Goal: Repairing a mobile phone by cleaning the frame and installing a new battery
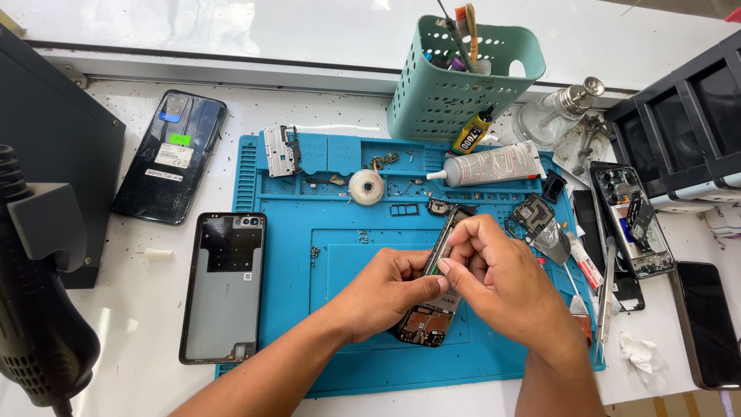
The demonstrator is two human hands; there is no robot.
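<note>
Mostly hidden: left hand (386,289) & right hand (498,274) both grip opened phone (432,309).

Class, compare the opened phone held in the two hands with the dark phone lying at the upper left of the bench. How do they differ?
The opened phone is gripped by the left hand and right hand, tilted up on edge over the blue mat; the dark phone lies flat on the white bench, untouched. The opened phone shows bare circuitry; the dark phone's glossy back is intact, with stickers on it. Both are slim rectangular handsets.

teal basket (432,100) | glue tube (494,164) | tape roll (366,187) | back cover (222,287) | heat gun (35,309)
</note>
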